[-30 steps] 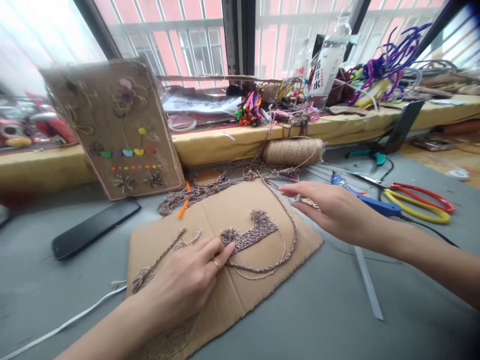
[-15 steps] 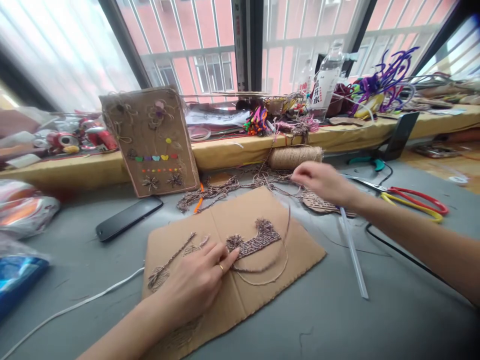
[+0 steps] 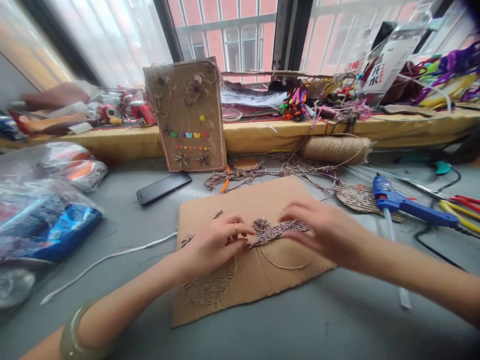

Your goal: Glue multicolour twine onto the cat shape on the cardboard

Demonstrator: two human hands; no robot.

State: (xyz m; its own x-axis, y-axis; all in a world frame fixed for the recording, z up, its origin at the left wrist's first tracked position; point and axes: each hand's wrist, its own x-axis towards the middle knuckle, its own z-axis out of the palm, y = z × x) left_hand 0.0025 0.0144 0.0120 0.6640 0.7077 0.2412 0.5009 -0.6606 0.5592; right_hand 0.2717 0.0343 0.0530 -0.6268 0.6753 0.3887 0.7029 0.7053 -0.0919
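A piece of cardboard [image 3: 285,285] lies on the grey table, with a strip of mottled brown-white twine rows [image 3: 268,233] on its right half. At the strip's left end is my left hand [image 3: 217,240], thumb and forefinger slightly apart beside the twine. My right hand [image 3: 326,227] reaches over the strip's right part, its thumb below and its blurred fingers above, spread apart. Below the strip curves a thin drawn-out arc of cord [image 3: 287,268]. A round patch of coiled twine [image 3: 210,287] sits partly beneath my left wrist.
A blue glue gun [image 3: 397,202] rests at right, near scissors [image 3: 455,207] and a corrugated cardboard piece [image 3: 356,197]. Behind are tangled twine [image 3: 243,172], a twine spool [image 3: 335,150] and a decorated board [image 3: 193,120]. A phone [image 3: 164,188] and plastic bags [image 3: 56,215] lie left.
My right hand has come down from the twine tangle at the back to the strip. My left fingers have lifted and loosened. The view has shifted left, and the glue gun shows now.
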